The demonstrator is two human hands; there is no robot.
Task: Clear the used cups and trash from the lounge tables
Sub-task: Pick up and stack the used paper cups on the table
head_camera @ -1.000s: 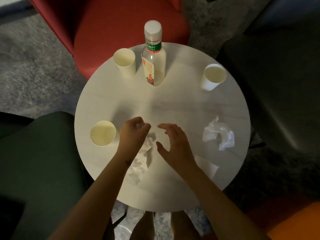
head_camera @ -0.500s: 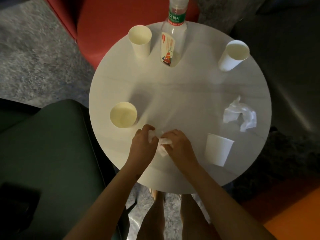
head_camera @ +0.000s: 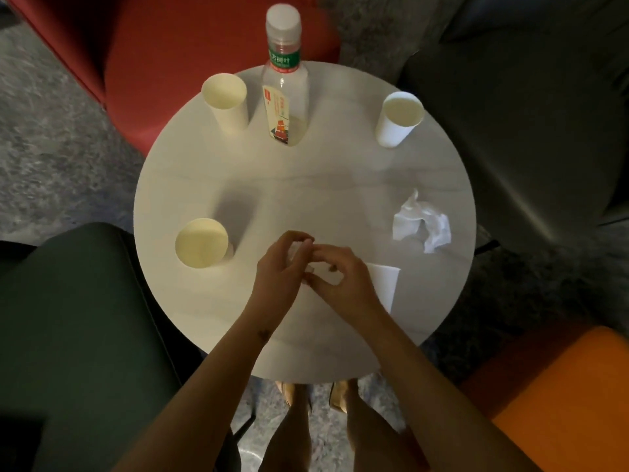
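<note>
Round pale surface [head_camera: 306,185] with four paper cups and a bottle: both hands [head_camera: 306,267], apart a second ago, now squeeze one tissue [head_camera: 295,251] together, balling it for removal.

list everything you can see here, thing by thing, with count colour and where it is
round table: 1, pale grey-white, centre
paper cups: 4, white to cream; far left, far right, near left, one beside the right hand
bottle: 1, clear with white cap and green neck label, far edge, upright
crumpled tissue on table: 1, white, right side
tissue in hands: 1, white, bunched between both hands
chairs: red far, dark green left, dark grey right, orange near right
carpet: grey, below
left hand, right hand: together over near table, squeezing the tissue
legs: 2, bare, below table edge
</note>
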